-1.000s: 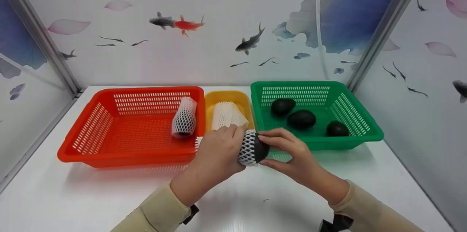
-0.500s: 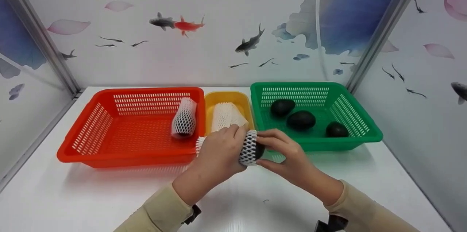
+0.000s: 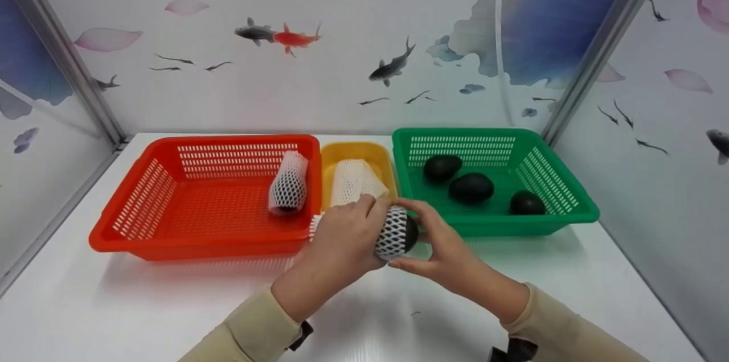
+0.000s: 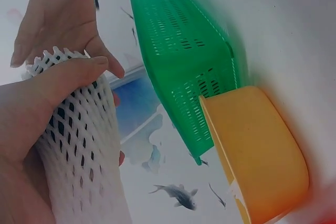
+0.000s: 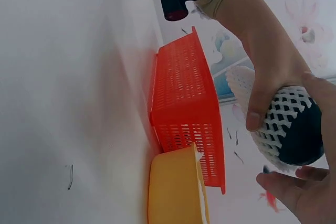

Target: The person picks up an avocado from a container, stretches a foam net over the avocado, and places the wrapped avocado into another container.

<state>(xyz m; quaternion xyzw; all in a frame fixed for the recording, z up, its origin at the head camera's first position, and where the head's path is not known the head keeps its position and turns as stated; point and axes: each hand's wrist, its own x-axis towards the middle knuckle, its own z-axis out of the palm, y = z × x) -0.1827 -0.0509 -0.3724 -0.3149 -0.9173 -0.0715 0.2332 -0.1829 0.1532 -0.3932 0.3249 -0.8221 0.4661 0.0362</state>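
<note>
A dark avocado (image 3: 412, 233) sits in a white foam net sleeve (image 3: 391, 235), its right end bare. My left hand (image 3: 347, 234) grips the sleeve round the fruit; in the left wrist view its thumb lies across the net (image 4: 84, 124) near the toothed rim. On the other side my right hand (image 3: 444, 245) curves round the bare end, index finger at the upper net rim and thumb below it. From the right wrist view, the black end (image 5: 303, 137) shows between the right hand's (image 5: 310, 198) thumb and fingers. The sleeve's tail pokes out left of the left hand.
A red basket (image 3: 205, 248) on the left holds one netted avocado (image 3: 288, 185). Behind the hands, a yellow bin (image 3: 356, 148) contains flat foam nets (image 3: 353, 177). Three bare avocados (image 3: 471, 188) lie in the green basket (image 3: 512, 228) on the right. Printed panels enclose the white table (image 3: 228, 305).
The net rim has been drawn farther right over the avocado, then the right hand's fingers have spread wider and shifted left around it. The left hand has kept its hold, drifting slightly right.
</note>
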